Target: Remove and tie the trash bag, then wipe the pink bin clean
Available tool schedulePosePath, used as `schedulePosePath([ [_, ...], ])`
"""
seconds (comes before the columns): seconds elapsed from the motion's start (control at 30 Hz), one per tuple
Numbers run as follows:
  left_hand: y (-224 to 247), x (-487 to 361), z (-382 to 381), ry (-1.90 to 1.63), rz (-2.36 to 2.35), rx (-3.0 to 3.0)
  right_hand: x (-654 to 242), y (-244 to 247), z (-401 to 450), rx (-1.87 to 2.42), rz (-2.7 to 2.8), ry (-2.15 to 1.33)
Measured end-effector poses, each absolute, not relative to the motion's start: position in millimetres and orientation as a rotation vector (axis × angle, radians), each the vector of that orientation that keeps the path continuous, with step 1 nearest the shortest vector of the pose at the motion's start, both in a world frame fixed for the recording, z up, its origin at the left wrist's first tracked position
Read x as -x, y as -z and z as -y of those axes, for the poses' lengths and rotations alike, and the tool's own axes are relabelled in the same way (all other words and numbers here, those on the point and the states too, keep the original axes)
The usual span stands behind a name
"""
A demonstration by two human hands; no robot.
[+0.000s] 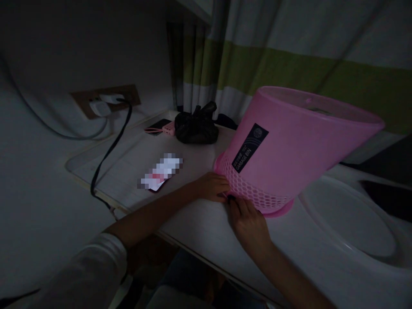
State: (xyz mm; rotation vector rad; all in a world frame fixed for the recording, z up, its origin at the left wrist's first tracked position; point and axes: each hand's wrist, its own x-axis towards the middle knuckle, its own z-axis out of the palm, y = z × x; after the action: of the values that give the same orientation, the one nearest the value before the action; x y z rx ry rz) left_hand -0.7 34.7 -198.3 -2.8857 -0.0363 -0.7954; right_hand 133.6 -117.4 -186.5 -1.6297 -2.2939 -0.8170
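A pink garbage bin [289, 141] with a dark label and a honeycomb-pattern lower band stands on the white tabletop, its slanted mouth rising to the right. At the front of its base, my left hand [210, 186] has its fingers bent and pressed together close to the bottom rim. My right hand [249, 219] is closed beside it, fingertips curled in at the same spot. A small dark piece [231, 198] shows between the two hands, too small and dim to name. What the fingertips pinch is mostly hidden.
A lit phone [161, 171] lies left of the bin. Behind it are a knotted black plastic bag [196, 126], a pink power bank [168, 128] and a dark flat object. A black cable [111, 150] hangs from the wall socket [106, 101]. A round white lid-like object [350, 219] lies right.
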Motion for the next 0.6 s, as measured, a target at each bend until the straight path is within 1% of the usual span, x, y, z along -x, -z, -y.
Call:
schedulePosePath([
  [0.27,201,0,-34,0.748,0.043,2.902,-131,185,113,1.623,2.245,0.682],
  [0.47,199,-1,-33,0.759,0.079,2.897,-121,185,106,1.696,2.148,0.674],
  [0.6,198,-1,-33,0.706,0.098,2.930,-122,180,105,1.718,2.238,0.636],
])
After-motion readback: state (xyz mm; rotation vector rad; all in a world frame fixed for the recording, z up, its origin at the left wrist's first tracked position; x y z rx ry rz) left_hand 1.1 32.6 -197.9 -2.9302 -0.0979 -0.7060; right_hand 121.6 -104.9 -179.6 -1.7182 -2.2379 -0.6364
